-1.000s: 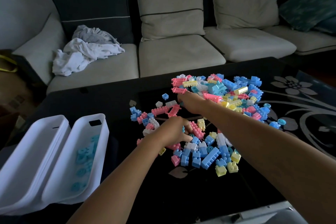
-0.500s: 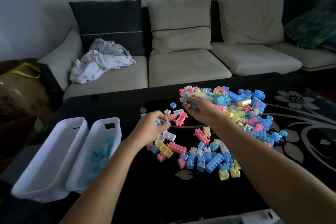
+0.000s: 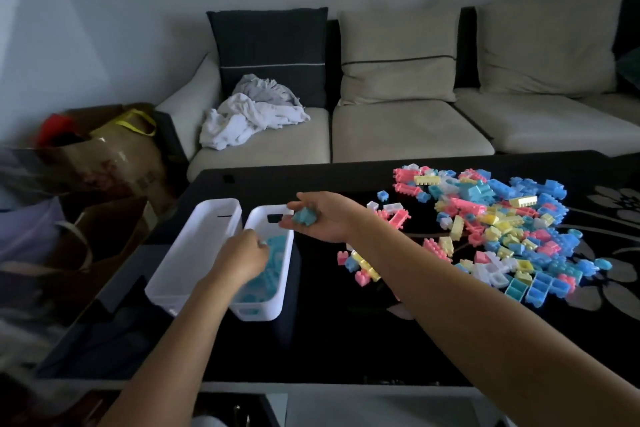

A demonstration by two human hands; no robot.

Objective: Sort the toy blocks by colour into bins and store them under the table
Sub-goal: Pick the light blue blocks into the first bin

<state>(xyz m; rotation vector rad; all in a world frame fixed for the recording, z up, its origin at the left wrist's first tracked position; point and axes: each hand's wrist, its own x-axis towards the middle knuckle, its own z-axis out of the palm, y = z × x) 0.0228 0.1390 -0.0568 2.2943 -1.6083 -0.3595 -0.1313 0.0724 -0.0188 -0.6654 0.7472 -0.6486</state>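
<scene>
1. While my right hand (image 3: 322, 218) hovers palm-up over the far end of the right-hand bin (image 3: 258, 314), its fingers are curled round a handful of blue blocks (image 3: 304, 217). The bin's opening lies straight below the hand and runs back toward me, so I judge the drop needs only a turn of the palm.
2. My left hand (image 3: 242, 258) is nearer to me, over the middle of the same bin, knuckles up and fingers curled down toward the inside. Whether it grips a block I cannot tell, because the fingertips blur into the blue beneath. The two hands are apart and do not touch.
3. Both bins stand side by side near the left edge of the counter (image 3: 329, 340). Their long axes run from the near edge toward the far edge, and their walls touch or nearly touch.
4. On the floor of the right-hand bin lies a loose layer of sorted blocks (image 3: 273, 267), all blue as far as I can see. The left-hand bin (image 3: 207, 236) shows only its white walls.
5. The mixed pile (image 3: 498, 229) of pink, yellow, white and blue blocks spreads across the right half of the counter, well apart from the bins.
6. By my reckoning the sorting has barely begun: only blue has a bin, and nothing is stored below yet.
</scene>
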